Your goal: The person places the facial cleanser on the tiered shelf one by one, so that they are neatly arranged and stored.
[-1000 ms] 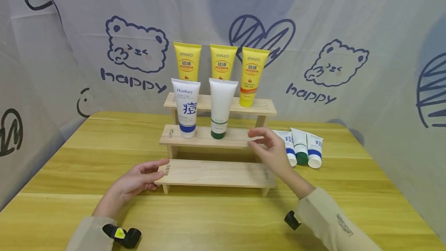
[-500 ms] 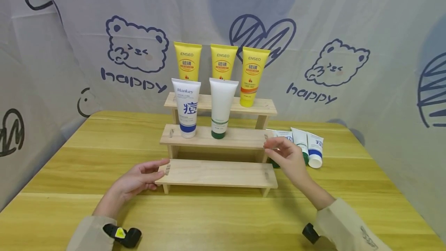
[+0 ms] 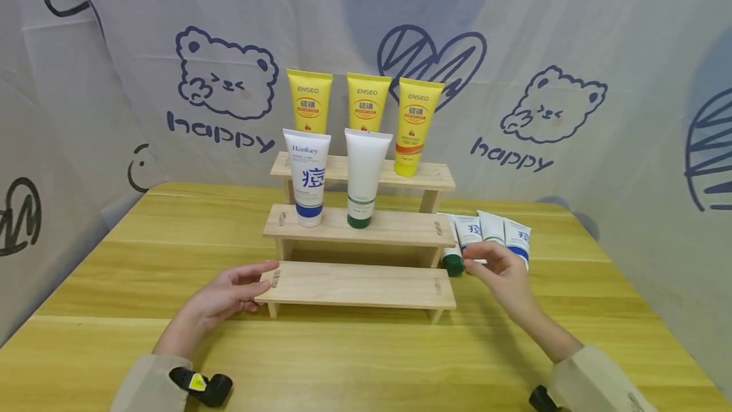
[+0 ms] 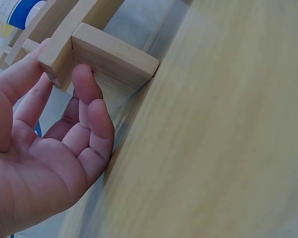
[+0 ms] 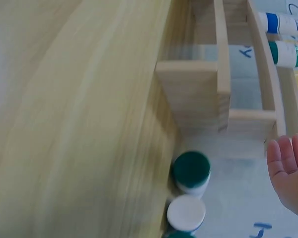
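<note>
My left hand (image 3: 229,291) grips the left end of the lowest step of a three-tier wooden display stand (image 3: 354,285); the left wrist view shows fingertips (image 4: 86,85) curled beneath the board. On the middle step stand a white squeeze tube with a blue band (image 3: 309,177) and another with a green cap (image 3: 359,222). Three yellow tubes (image 3: 417,123) line the top step. Right of the stand, my right hand (image 3: 506,278) holds nothing, its fingers loosely bent, and overlaps several white tubes lying on the table (image 3: 519,234). It partly hides them in the head view.
Behind the wooden table (image 3: 343,361) hangs a pale cloth (image 3: 320,5) with bear and heart drawings. In the right wrist view, a green cap (image 5: 191,169) and a white cap (image 5: 186,212) sit close beside the stand's end.
My right hand has moved right, from the middle step's right end to the lying tubes, uncovering that end of the step. My left hand has kept its place on the stand.
</note>
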Available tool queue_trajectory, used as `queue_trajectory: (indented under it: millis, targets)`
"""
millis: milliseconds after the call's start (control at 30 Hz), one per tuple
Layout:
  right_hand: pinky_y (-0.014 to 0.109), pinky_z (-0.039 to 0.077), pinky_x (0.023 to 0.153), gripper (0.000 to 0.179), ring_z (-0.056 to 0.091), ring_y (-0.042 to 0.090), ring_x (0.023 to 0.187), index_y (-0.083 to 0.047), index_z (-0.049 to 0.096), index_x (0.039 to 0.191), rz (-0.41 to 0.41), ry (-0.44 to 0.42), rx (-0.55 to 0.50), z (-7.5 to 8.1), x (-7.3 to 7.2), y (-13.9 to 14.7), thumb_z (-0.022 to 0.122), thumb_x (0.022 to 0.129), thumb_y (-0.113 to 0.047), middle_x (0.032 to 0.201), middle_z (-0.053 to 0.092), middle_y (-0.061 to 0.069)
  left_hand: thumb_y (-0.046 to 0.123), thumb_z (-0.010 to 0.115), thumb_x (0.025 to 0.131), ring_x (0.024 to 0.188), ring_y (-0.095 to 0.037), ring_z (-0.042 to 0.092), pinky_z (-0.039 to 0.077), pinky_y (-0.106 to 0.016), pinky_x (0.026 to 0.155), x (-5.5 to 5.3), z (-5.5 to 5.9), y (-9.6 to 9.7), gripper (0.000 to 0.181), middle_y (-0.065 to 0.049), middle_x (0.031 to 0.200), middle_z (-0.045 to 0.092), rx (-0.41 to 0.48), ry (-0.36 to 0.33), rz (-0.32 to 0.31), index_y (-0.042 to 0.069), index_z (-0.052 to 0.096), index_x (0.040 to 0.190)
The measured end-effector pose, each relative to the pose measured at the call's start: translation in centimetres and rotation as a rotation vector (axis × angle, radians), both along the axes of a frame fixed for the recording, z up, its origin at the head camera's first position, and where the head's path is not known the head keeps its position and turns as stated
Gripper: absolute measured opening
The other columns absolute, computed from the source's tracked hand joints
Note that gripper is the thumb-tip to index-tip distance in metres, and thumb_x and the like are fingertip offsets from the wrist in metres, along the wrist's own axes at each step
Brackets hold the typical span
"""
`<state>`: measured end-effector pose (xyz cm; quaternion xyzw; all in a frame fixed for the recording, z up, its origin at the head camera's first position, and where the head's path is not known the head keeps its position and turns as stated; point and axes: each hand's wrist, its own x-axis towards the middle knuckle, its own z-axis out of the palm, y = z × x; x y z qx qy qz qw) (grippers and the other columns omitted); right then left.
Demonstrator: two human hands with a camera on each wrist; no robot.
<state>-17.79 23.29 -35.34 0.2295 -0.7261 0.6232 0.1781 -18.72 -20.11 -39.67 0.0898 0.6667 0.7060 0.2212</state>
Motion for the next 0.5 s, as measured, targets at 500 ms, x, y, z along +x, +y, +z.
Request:
queue_trajectory:
  millis: [500]
  targets:
    - [0.014,0.046,0.066,0.012,0.057,0.005,0.082,-0.001,0.063,0.093,-0.139,-0.008,0.139,-4.8,-5.0,8.3,0.063,0.080,0.001,0.091,0.062,0.006,0.015,0.058,0.088,0.076,-0.012,0.048,0.047,-0.028,0.066,0.0,-0.1,0.0,0.037,-0.005,0.110,0.044,0.006,0.000,0.004,0.017,0.054,0.125]
